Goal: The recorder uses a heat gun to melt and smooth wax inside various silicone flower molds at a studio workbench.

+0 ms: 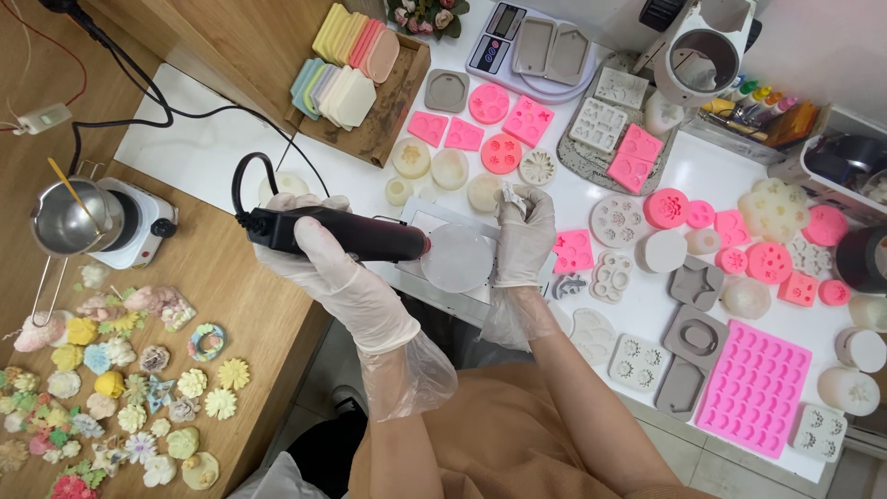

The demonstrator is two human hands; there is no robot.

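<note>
The left hand (319, 254) is wrapped tight around a black heat tool (337, 233). Its tip points at a round white disc (457, 257), just beside the right hand (525, 236), which pinches a small white piece (511, 196).

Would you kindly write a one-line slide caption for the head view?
Gloved left hand aims a black heat tool at a round white disc; the right hand steadies it among pink moulds.

Bright, even overhead light, soft shadows, sharp focus, slight wide-angle stretch at the edges.
</note>
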